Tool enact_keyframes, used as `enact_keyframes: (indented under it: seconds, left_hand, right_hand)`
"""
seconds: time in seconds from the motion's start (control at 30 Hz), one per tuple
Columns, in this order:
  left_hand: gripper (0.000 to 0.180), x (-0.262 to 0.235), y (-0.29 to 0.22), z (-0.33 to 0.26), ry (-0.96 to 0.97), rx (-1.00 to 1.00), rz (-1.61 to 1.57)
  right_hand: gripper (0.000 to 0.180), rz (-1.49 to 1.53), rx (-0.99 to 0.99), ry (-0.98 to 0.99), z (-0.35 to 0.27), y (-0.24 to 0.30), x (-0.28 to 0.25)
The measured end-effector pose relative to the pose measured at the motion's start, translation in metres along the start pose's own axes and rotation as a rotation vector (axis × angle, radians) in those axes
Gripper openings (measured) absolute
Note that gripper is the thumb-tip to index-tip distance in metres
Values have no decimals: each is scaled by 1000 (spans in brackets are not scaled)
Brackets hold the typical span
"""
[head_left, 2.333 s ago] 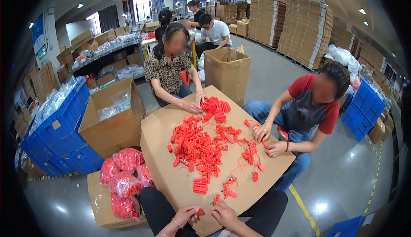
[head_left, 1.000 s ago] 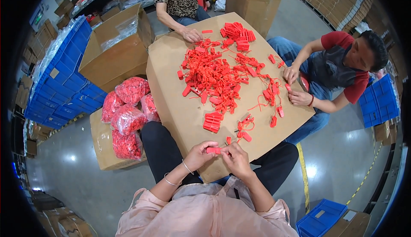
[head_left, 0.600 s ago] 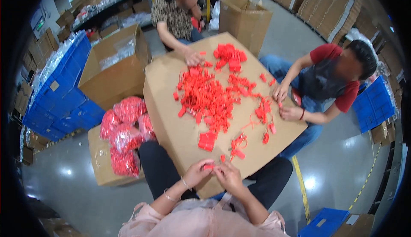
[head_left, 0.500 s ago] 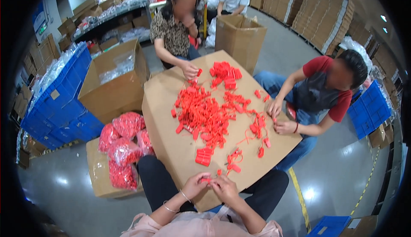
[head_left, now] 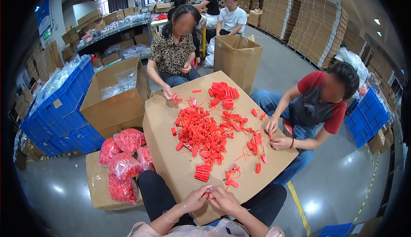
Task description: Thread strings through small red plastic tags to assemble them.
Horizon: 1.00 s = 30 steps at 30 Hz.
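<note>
My left hand (head_left: 198,198) and my right hand (head_left: 225,200) meet at the near edge of a cardboard-topped table (head_left: 171,173). Their closed fingers pinch a small red piece (head_left: 207,195) between them, mostly covered by the fingertips. Just beyond lie a neat stack of red strips (head_left: 203,173) and a few loose red pieces with thin cords (head_left: 232,178). A large tangled heap of red corded pieces (head_left: 201,130) fills the middle of the table. Farther back sits another pile of red strips (head_left: 223,92).
Across the table, a person in a patterned shirt (head_left: 173,55) handles red pieces; another in a red-sleeved shirt (head_left: 319,96) works at the right. Bags of red pieces (head_left: 124,166) rest on a carton at the left. Cardboard boxes (head_left: 237,61) and blue crates (head_left: 64,108) stand around.
My hands stay together on the red piece and appear slightly lower in the picture. The far person's hand has moved left with red pieces, and their other hand has come down from the face.
</note>
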<state>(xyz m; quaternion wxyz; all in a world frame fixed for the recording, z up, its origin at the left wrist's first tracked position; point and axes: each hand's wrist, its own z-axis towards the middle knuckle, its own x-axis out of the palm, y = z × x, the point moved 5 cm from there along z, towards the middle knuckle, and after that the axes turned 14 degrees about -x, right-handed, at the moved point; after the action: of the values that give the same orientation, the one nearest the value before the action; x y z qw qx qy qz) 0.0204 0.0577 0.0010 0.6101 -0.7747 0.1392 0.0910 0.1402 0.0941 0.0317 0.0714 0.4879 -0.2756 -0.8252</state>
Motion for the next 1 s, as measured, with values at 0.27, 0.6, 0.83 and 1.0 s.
enact_keyframes:
  seconds: [0.27, 0.6, 0.83, 1.0]
  left_hand:
    - [45, -5, -26, 3, 172, -32, -30]
    - [32, 19, 10, 17, 278, -337, -772]
    - [21, 13, 16, 15, 340, -304, -479]
    - [20, 12, 21, 14, 316, -367, -493]
  right_hand:
    - [11, 571, 126, -146, -1, 9, -8]
    - [1, 1317, 503, -700, -11, -28, -7]
    - [6, 1408, 589, -938, -30, -56, -11]
    - [10, 1341, 613, -921, -34, -59, -13]
